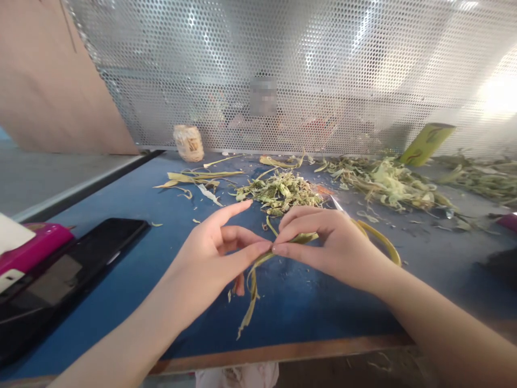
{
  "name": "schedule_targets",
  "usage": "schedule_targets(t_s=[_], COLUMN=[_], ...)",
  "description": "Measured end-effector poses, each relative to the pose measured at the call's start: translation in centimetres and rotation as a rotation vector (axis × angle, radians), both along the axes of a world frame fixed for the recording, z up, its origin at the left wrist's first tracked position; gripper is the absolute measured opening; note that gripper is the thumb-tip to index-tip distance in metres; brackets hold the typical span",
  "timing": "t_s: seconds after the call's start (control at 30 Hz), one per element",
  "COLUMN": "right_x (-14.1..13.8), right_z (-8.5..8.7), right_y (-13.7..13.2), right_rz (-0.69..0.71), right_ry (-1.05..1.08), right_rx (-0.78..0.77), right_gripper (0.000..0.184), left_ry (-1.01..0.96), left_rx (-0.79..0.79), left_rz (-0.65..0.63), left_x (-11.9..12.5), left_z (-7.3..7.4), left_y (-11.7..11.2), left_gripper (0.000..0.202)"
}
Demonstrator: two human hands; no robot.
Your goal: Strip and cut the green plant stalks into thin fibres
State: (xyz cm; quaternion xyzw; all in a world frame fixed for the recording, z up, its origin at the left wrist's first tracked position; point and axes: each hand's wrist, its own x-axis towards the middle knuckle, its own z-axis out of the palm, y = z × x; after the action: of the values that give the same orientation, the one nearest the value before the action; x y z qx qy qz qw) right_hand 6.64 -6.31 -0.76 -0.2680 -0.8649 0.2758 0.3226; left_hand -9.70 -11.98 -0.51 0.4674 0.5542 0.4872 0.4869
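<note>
My left hand pinches a dry yellow-green leaf strip between thumb and fingers, its index finger stretched out. Right beside it, my right hand grips the same strip, the fingertips of both hands meeting near the table's front. One end of the strip dangles below my left hand over the blue tabletop. Just beyond the hands lies a heap of small knotted leaf pieces. Under and past my right hand show a pointed light blade and a yellow curved handle or loop, partly hidden.
A black phone and a magenta-and-white object lie at left. Loose strips and a twine-wrapped jar sit behind. Leaf piles and a green cylinder are at right. A perforated metal screen closes the back; a person is behind it.
</note>
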Motion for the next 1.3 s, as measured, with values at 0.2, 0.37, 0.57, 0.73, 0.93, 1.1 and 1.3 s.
schedule_targets(t_s=[0.2,0.37,0.57,0.73,0.93,1.1,1.3], right_x=[-0.1,-0.2,-0.3,-0.5,-0.8,-1.0,-1.3], right_z=[-0.2,-0.4,-0.7,-0.9,-1.5,-1.9,-2.0], right_y=[0.1,0.4,0.4,0.4,0.7,0.8,0.6], right_rz=[0.039,0.087,0.096,0.080,0.080,0.068,0.034], right_ry=[-0.038,-0.054,-0.080,-0.079,-0.086,-0.033,-0.034], right_rx=[0.041,0.072,0.079,0.109,0.057,-0.021,-0.021], right_gripper=[0.007,0.005,0.005,0.006,0.004,0.006,0.010], left_ry=[0.159,0.153,0.361,0.500,0.493,0.493,0.424], left_rx=[0.159,0.255,0.316,0.258,0.137,0.166,0.092], left_rz=[0.085,0.095,0.112,0.104,0.059,0.089,0.090], left_x=[-0.1,-0.1,-0.4,-0.7,-0.7,-0.7,-0.4], left_z=[0.2,-0.1,-0.7,-1.1,-1.3,-1.4,-0.9], left_y=[-0.5,-0.5,-0.3,0.3,0.7,0.9,1.0], left_gripper=[0.069,0.072,0.063,0.067,0.070,0.066,0.069])
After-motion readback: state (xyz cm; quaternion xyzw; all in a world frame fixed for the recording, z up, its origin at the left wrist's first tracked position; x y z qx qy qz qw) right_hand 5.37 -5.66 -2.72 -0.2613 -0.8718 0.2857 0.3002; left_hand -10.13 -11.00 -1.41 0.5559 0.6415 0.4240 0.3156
